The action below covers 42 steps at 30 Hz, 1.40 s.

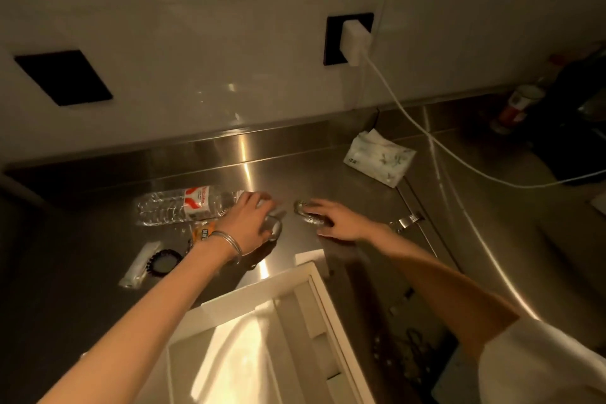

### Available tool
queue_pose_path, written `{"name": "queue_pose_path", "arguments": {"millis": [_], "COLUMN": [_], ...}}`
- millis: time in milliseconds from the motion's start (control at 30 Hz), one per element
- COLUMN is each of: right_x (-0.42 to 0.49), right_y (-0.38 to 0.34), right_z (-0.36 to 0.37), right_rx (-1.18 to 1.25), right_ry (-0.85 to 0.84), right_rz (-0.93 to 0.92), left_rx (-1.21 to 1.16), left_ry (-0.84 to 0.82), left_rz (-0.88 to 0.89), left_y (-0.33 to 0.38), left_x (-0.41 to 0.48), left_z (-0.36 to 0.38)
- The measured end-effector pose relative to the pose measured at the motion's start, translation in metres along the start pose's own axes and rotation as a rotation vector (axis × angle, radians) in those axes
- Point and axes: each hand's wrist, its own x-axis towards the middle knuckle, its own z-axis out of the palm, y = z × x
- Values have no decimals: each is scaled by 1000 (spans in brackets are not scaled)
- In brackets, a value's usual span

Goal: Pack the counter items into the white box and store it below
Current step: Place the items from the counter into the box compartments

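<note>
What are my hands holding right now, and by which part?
The left hand seems to grip a small clear round object by its rim, though it is blurred. The right hand lies over a crinkled silver lump; whether it grips cannot be told.

- One view only, head-worn, looking forward and steeply down onto the desk [295, 174].
- Wide-angle and close: left forearm [157, 292] enters from 7 o'clock, right forearm [436, 275] from 5 o'clock.
- Box [262, 284] at 6 o'clock lies nearest the lens; wall [196, 26] fills 12 o'clock.

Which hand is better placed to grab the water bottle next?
Left, probably. The left hand is at the cap end of the water bottle; the right hand rests on a shiny item farther right.
</note>
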Motion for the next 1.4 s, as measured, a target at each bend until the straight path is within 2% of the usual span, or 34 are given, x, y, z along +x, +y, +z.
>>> {"name": "queue_pose_path", "arguments": {"millis": [33,100,167,200,300,400,467,567,733,800,900,967,1033,1100,1133,1267,1400], "right_x": [-2,-6,-12,-16,-20,-18,-17,-16,-7,-15,-44,-69,-94,-109,-112,-96,-62], "right_y": [-1,7,30,42,88,108,103,77,23,14,29,54,78,89,88,60,17], "right_z": [-6,-25,-52,-67,-96,-94,-81,-59,-33,-35,-46,-52,-51,-41,-35,-18,-1], "right_rx": [27,40,-30,-105,-224,-101,-73,-32,162,241,162,26,9,-9,-16,-52,22], "right_ry": [46,294,509,556,450,241,185,211,110,135,180,111,45,6,19,251,267], "right_rz": [-30,5,151,236,469,514,462,317,32,-14,119,331,526,585,591,551,448], "left_rx": [9,26,24,16,-18,-51,-46,-34,-37,-41,-34,-34,-46,-59,-64,-59,-92], "left_ry": [-21,-48,-58,-57,-34,-9,-7,-19,-62,-64,-62,-57,-45,-36,-38,-57,-86], "left_rz": [-10,-26,-40,-48,-61,-89,-111,-134,-139,-138,-108,-77,-31,16,27,14,-29], "left_y": [1,3,6,8,13,12,10,9,12,13,18,25,34,42,45,45,35], "left_x": [0,0,0,0,-1,-3,-7,-12,-15,-15,-12,-8,-3,1,1,-4,-16], "left_z": [2,6,7,7,4,2,2,4,4,2,-1,-3,-4,-3,-3,-1,-2]}}
